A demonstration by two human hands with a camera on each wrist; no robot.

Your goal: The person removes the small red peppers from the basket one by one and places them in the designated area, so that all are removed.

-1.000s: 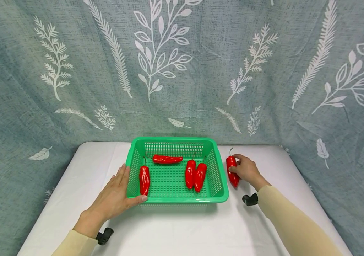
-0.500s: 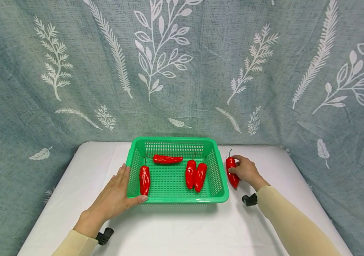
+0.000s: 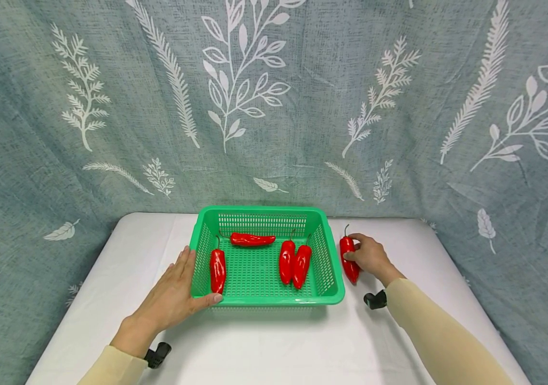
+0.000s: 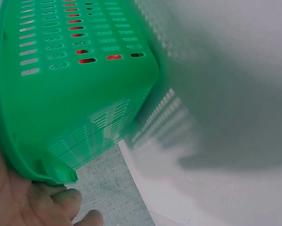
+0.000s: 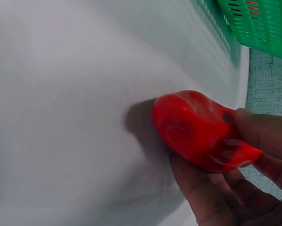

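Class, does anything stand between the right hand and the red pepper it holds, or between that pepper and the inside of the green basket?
Nothing visible separates the right hand from the red pepper. Between that pepper and the inside stands the right wall of the green basket, rim included.

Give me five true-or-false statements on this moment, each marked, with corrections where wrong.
1. The right hand grips a red pepper outside the green basket. True.
2. The left hand also grips a pepper. False: the left hand touches the basket at its near left corner.
3. Two peppers lie close together in the right half of the basket. True.
4. Six peppers are in the basket. False: there are four.
5. The crosswise pepper lies along the basket's near wall. False: the crosswise pepper lies towards the far wall.
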